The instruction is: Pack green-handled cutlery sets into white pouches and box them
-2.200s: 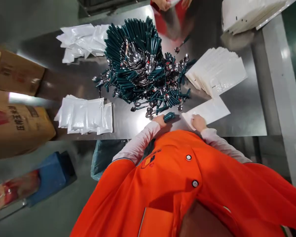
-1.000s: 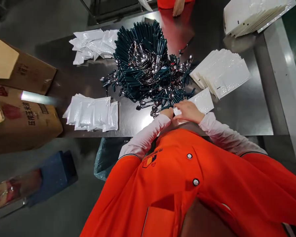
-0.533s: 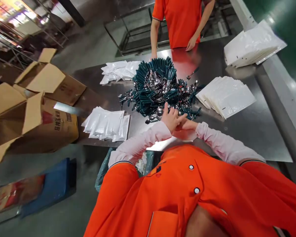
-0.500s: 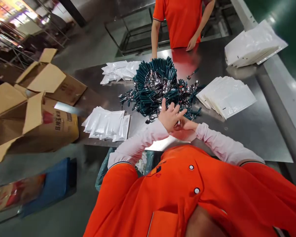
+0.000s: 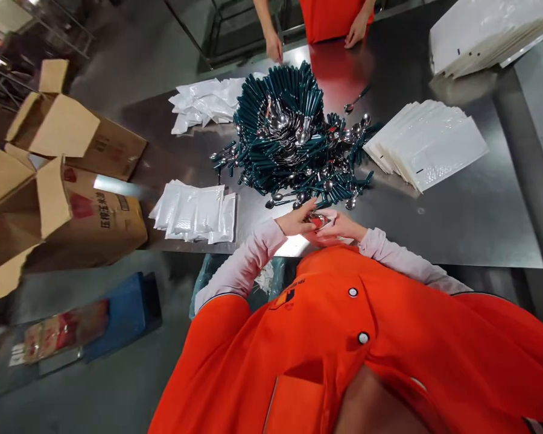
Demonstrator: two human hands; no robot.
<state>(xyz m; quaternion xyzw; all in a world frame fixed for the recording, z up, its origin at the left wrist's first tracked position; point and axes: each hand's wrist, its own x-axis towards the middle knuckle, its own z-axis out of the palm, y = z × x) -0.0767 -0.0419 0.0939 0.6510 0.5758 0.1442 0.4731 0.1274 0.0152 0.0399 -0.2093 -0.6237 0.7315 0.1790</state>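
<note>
Close to my body, at the table's near edge, my left hand (image 5: 295,220) and my right hand (image 5: 344,227) meet around a small bunch of spoons (image 5: 317,221). The shiny spoon bowls show between my fingers with a red reflection; their handles are hidden. Fingers of both hands are closed on the bunch. Just beyond lies a big heap of spoons (image 5: 280,144) with dark green handles, several loose ones spilling toward me. A single spoon (image 5: 356,100) rests apart, behind the heap on the right.
Filled white packets (image 5: 194,211) lie left of the heap, more packets (image 5: 206,102) behind them. Flat white bags (image 5: 429,144) are fanned out on the right, with another stack (image 5: 489,36) farther back. Open cartons (image 5: 85,211) stand left. A co-worker's hands (image 5: 274,47) are at the far edge.
My left hand has come down from over the near side of the heap to join my right hand at the spoon bunch. The view has tilted downward.
</note>
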